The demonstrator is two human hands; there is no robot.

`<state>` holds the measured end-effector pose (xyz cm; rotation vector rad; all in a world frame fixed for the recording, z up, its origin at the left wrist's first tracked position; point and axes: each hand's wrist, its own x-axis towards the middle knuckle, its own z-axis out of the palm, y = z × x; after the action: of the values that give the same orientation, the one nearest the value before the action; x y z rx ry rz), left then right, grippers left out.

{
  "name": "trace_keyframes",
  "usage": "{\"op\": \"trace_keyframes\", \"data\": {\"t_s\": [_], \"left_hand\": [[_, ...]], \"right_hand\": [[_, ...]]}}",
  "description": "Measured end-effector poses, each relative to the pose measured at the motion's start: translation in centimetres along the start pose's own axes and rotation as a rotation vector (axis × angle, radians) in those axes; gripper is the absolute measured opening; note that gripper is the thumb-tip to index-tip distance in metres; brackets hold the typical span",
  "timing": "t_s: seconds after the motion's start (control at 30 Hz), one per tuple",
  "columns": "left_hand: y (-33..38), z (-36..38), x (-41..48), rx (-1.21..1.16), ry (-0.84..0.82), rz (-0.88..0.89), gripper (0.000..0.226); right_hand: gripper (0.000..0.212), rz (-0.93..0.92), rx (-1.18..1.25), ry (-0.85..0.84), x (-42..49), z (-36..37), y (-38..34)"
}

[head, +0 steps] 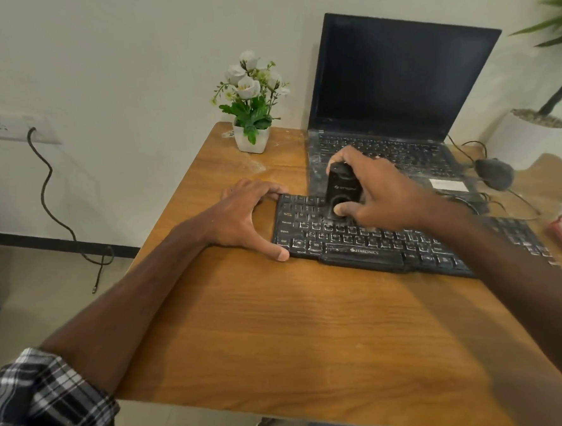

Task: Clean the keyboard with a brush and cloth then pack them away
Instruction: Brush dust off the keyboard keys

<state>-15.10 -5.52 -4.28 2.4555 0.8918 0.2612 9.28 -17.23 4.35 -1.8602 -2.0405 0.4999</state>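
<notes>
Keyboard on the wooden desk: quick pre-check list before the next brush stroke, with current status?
1. Black Zebronics keyboard lies flat on the brown wooden desk: ok.
2. Left hand braces the keyboard's left end, thumb at the front corner, fingers at the back corner: ok.
3. Right hand grips the black block-shaped brush: ok.
4. Brush bristles touching the keys: cannot tell, underside hidden.
5. White dust on the keys: not ok, plainly there.
6. Cleaning cloth within reach: cannot tell, none clearly identifiable.
</notes>
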Motion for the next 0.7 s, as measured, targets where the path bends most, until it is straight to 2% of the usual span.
{"op": "trace_keyframes", "data": {"t_s": [0.1, 0.2, 0.27, 0.3, 0.43, 0.6, 0.7], "left_hand": [[-0.2, 0.1, 0.2, 0.004, 0.002, 0.008, 0.126], [-0.3, 0.1, 0.3, 0.005, 0.005, 0.016, 0.125], [-0.4, 0.2, 0.4, 0.002, 0.015, 0.017, 0.124], [-0.4, 0.3, 0.4, 0.002, 0.017, 0.021, 0.123], [-0.7, 0.4, 0.6, 0.009, 0.018, 0.021, 0.124], [-0.9, 0.5, 0.8, 0.008, 0.021, 0.025, 0.123], [-1.0, 0.5, 0.7, 0.013, 0.017, 0.020, 0.125]], "right_hand": [[0.056, 0.044, -0.025, 0.021, -1.3, -0.7, 1.8], [0.058, 0.103, -0.181, -0.087, -1.8, -2.9, 2.8], [0.059, 0.122, -0.271, -0.102, -1.6, -4.3, 2.9], [0.059, 0.113, -0.272, -0.071, -1.5, -4.5, 2.8], [0.058, 0.065, 0.013, 0.023, -1.7, -2.5, 2.6], [0.060, 0.109, -0.016, 0.113, -3.2, -1.6, 4.8], [0.060, 0.146, -0.152, 0.037, -3.9, -3.2, 5.2]]}}
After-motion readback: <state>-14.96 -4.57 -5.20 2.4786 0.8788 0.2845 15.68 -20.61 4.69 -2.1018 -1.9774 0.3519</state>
